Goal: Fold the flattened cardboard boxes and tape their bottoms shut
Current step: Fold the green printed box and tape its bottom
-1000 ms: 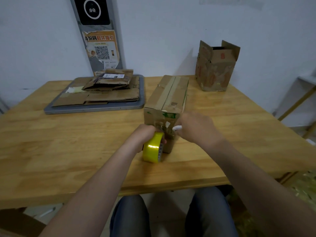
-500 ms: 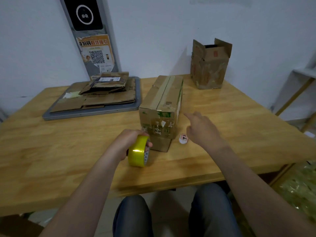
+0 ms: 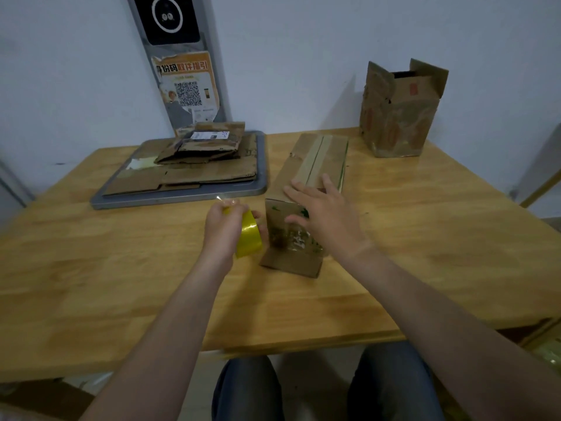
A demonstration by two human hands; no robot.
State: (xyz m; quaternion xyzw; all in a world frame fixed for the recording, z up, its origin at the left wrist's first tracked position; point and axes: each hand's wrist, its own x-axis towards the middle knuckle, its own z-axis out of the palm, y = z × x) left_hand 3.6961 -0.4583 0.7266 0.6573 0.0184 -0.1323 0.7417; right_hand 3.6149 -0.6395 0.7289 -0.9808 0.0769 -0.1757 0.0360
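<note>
In the head view, a long brown cardboard box with a taped seam lies on the wooden bench. The left hand is just beside its near end, fingers clenched round a yellow roll of tape. The right hand lies over that end with fingers released and spread; flattened cardboard pieces are stacked on a grey tray behind.

Your left hand grips the yellow tape roll beside the long cardboard box lying on the wooden table; your right hand spreads flat over its near end.
</note>
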